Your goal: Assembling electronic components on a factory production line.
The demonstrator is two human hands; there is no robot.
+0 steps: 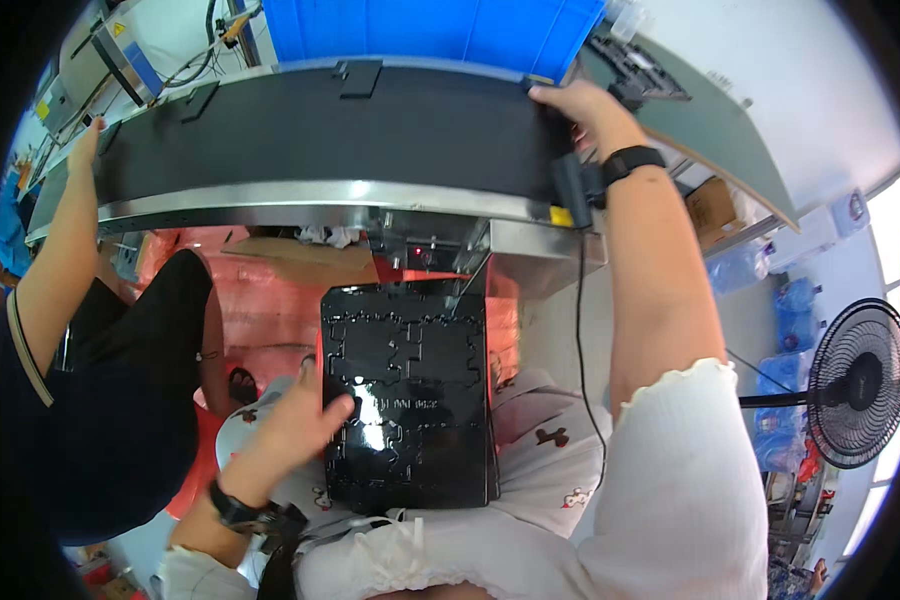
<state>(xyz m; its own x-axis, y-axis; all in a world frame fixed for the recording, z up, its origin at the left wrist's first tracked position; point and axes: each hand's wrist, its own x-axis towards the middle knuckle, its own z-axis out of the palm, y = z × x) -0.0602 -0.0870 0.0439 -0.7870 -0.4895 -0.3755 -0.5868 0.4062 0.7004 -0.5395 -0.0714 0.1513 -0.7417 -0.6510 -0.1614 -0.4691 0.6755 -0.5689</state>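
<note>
A stack of black moulded plastic trays (410, 400) rests on my lap, its shiny top tray showing shaped recesses. My left hand (295, 420) grips the stack's left edge, thumb over the top and fingers partly hidden along the side. My right hand (585, 105) reaches to the far right end of the black conveyor belt (320, 140). Its fingers are closed at the belt's far edge, on or against something small and dark that I cannot make out. Flat black rectangular pieces (360, 78) lie spaced along the belt's far side.
A co-worker (60, 300) sits at my left, one hand at the belt. A blue crate (435, 30) stands beyond it. Below my right wrist is a dark device (573, 190) with a hanging cable. A black fan (858, 383) and a green-topped table (715, 120) are at right.
</note>
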